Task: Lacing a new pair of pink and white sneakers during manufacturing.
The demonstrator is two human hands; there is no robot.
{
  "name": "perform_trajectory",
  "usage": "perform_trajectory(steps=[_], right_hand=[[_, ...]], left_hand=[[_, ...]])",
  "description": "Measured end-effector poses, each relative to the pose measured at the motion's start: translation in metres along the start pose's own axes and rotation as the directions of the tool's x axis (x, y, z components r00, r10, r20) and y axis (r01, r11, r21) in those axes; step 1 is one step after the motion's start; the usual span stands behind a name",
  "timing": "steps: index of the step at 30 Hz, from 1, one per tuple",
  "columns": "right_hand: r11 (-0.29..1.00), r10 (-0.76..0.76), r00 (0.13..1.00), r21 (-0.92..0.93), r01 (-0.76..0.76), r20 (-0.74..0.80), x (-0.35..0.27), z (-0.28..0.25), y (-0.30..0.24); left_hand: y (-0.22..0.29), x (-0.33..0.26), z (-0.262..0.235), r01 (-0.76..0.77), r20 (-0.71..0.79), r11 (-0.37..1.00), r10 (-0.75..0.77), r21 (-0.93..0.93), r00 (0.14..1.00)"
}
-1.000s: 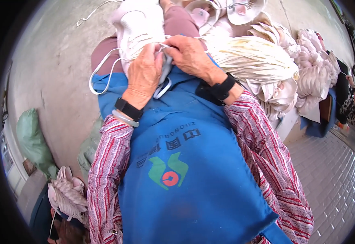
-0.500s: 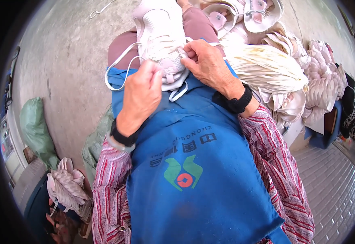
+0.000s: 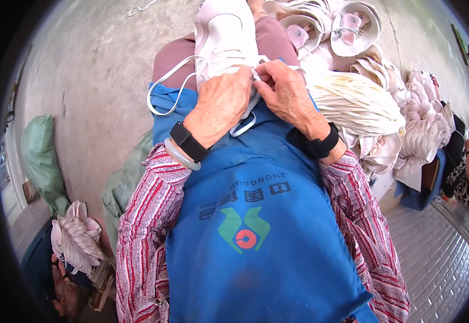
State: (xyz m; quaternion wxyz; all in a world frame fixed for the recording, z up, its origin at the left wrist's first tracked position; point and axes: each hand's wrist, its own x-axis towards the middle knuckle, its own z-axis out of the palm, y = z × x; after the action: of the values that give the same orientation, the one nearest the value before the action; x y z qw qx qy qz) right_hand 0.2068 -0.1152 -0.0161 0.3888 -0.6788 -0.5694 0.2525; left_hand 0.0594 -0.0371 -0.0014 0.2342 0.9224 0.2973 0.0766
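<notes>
Floor: bare grey concrete [image 3: 89,81] spreads out beyond the lap, with paving to the person's right.
Apron: blue apron [image 3: 256,237] covers the lap under both forearms, nearest the camera.
Left hand: left hand [image 3: 221,105] lies curled over the near end of the shoe, fingers folded down on the lace area; what the fingertips pinch is hidden beneath the knuckles.
Right hand: right hand [image 3: 288,91] sits just beside the left, touching it, thumb and forefinger closed narrowly on what looks like a lace tip, though the view is too small to be sure.
Shoe: white shoe [image 3: 225,40] rests on the lap just beyond both hands, toe pointing away.
Lace: white lace [image 3: 164,86] loops loose to the left of the left hand and hangs onto the apron.
Handling, shoe: probably light, with a soft upper and a firmer sole; best steadied by pressing the near end into the lap or gripping the sole sides.
Handling, lace: limp and thin, likely to slip; best pinched at the stiff tip.
Beyond right hand: pile of pale laces [image 3: 355,105] lies just past the right wrist, with more white shoes [image 3: 353,27] farther on.
Left of left hand: green sack [image 3: 41,156], well apart.
</notes>
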Motion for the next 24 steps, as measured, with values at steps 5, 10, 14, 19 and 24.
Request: perform_trajectory(steps=[5,10,14,19,24], right_hand=[[0.999,-0.008,1.0,0.047,0.008,-0.01,0.0,0.0,0.004],[1.0,0.004,1.0,0.031,-0.003,-0.027,0.0,0.002,0.005],[1.0,-0.011,1.0,-0.009,0.011,0.025,0.0,0.0,-0.001],[0.995,-0.015,1.0,-0.098,0.016,0.011,-0.008,-0.002,-0.005],[0.943,-0.254,0.967,-0.22,0.249,0.008,-0.009,-0.008,-0.036]], left_hand=[[0.001,0.001,-0.001,-0.016,0.0,0.998,0.016,-0.069,1.0],[-0.002,0.006,0.0,0.053,0.034,0.993,-0.05,-0.106,0.998],[-0.006,-0.002,0.005,0.018,-0.055,0.983,-0.028,-0.18,0.998],[-0.004,-0.03,-0.019,-0.096,-0.135,0.956,0.061,-0.276,0.989],[-0.005,-0.086,-0.07,0.217,0.113,0.766,-0.188,-0.605,0.976]])
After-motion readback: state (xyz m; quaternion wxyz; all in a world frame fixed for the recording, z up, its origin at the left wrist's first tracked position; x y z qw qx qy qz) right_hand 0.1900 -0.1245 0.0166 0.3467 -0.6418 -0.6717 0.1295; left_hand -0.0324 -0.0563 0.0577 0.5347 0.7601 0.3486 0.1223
